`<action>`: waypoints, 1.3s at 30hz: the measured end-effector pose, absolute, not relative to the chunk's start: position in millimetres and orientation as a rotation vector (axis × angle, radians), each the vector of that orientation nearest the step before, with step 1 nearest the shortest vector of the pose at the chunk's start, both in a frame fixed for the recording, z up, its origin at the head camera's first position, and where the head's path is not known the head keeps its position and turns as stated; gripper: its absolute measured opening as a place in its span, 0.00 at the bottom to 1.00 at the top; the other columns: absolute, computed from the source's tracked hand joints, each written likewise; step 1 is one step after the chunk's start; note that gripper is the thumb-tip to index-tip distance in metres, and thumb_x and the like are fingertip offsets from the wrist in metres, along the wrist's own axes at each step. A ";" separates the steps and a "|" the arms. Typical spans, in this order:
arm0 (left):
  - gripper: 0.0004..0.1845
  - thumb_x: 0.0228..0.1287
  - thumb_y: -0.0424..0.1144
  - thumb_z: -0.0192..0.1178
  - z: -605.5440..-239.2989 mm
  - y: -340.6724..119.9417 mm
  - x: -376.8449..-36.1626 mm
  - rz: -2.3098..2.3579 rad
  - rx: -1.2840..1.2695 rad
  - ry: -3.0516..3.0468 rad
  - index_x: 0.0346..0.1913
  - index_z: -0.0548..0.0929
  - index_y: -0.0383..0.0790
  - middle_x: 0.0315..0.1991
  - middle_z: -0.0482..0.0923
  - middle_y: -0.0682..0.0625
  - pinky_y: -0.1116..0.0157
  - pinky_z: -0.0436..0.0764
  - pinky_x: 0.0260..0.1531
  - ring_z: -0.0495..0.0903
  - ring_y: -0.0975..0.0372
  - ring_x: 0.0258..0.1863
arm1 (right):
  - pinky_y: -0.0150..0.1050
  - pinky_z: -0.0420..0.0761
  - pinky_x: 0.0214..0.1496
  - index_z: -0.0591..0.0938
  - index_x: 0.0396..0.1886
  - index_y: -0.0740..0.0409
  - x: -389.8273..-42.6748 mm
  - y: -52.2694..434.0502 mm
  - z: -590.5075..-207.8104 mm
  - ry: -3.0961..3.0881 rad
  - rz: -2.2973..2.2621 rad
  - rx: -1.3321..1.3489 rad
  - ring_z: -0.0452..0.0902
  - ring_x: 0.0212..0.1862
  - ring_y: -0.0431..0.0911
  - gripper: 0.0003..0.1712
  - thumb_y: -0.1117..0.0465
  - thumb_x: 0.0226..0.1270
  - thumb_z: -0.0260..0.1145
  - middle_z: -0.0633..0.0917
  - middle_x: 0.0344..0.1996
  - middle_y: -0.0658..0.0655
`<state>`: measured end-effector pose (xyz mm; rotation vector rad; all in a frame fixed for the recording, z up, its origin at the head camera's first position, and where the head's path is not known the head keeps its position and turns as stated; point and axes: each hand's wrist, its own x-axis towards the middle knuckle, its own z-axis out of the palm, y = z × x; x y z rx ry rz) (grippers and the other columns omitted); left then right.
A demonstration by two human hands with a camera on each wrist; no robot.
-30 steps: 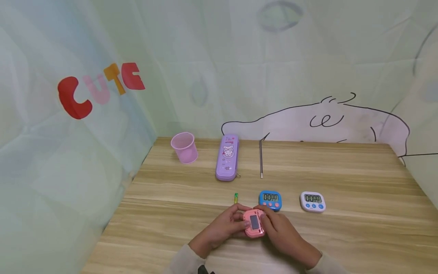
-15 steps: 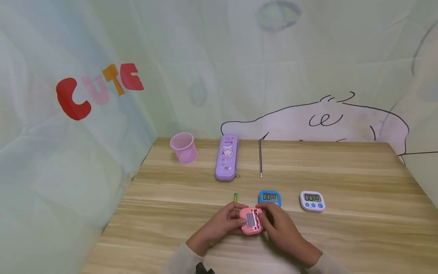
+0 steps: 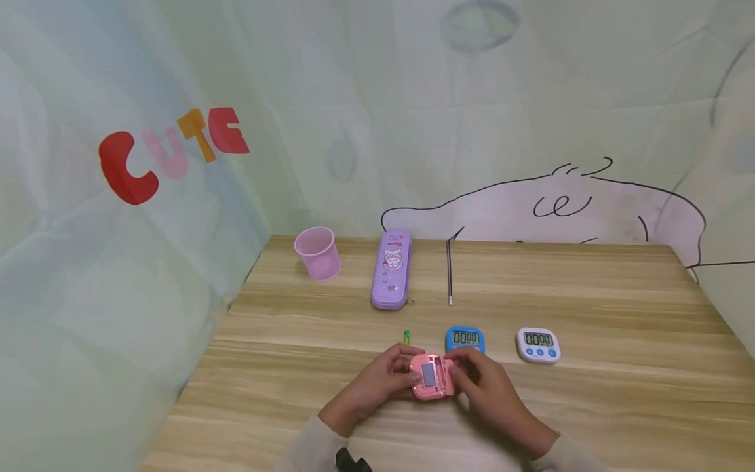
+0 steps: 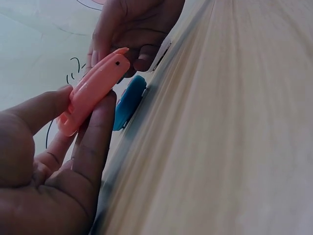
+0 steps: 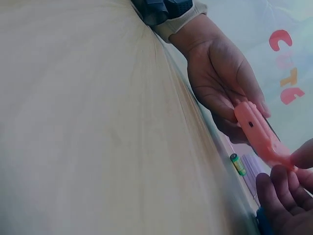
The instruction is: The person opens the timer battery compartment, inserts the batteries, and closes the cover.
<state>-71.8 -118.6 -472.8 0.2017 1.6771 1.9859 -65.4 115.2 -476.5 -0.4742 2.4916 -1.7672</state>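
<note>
Both hands, left hand (image 3: 377, 383) and right hand (image 3: 486, 387), pinch the pink timer (image 3: 430, 376) by its side edges, just above the wooden table (image 3: 590, 406). Its back faces up, long axis pointing away from the person. Its display is hidden; the blue timer (image 3: 464, 339) sits just beyond.

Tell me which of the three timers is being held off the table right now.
The pink timer, gripped between the left hand and right hand. The blue timer and white timer sit untouched on the table just beyond it.
</note>
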 end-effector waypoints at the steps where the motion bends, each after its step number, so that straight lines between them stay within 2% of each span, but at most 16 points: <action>1: 0.24 0.65 0.30 0.62 -472.8 -118.8 -72.1 1.984 0.204 1.682 0.62 0.70 0.34 0.47 0.79 0.39 0.56 0.84 0.47 0.82 0.52 0.46 | 0.35 0.84 0.42 0.81 0.49 0.50 -65.7 117.1 -477.0 2.477 -1.763 -0.455 0.81 0.36 0.41 0.10 0.62 0.69 0.65 0.83 0.33 0.46; 8: 0.25 0.64 0.31 0.63 -472.8 -122.6 -73.6 1.983 0.201 1.698 0.63 0.70 0.35 0.49 0.78 0.39 0.56 0.83 0.47 0.82 0.51 0.46 | 0.35 0.83 0.40 0.80 0.47 0.53 -66.3 128.5 -479.0 2.390 -1.728 -0.409 0.80 0.36 0.43 0.09 0.64 0.68 0.64 0.82 0.34 0.52; 16: 0.28 0.65 0.34 0.63 -471.6 -136.5 -75.4 2.015 0.207 1.697 0.66 0.67 0.34 0.52 0.77 0.38 0.55 0.82 0.49 0.82 0.52 0.48 | 0.33 0.82 0.37 0.81 0.41 0.52 -67.1 139.1 -480.4 2.476 -1.565 -0.474 0.80 0.33 0.40 0.09 0.56 0.65 0.69 0.83 0.29 0.45; 25: 0.29 0.67 0.34 0.62 -470.9 -147.9 -79.4 2.039 0.196 1.711 0.67 0.65 0.35 0.53 0.76 0.39 0.55 0.81 0.52 0.81 0.53 0.49 | 0.32 0.76 0.28 0.82 0.36 0.46 -68.5 142.7 -480.2 2.609 -1.351 -0.549 0.72 0.28 0.38 0.10 0.64 0.57 0.71 0.77 0.24 0.43; 39: 0.28 0.69 0.36 0.59 -472.5 -161.3 -84.5 2.090 0.160 1.808 0.68 0.64 0.34 0.59 0.73 0.36 0.57 0.82 0.51 0.80 0.55 0.50 | 0.31 0.74 0.27 0.81 0.34 0.46 -65.4 143.1 -480.1 2.659 -1.308 -0.615 0.70 0.28 0.36 0.11 0.67 0.56 0.70 0.75 0.24 0.42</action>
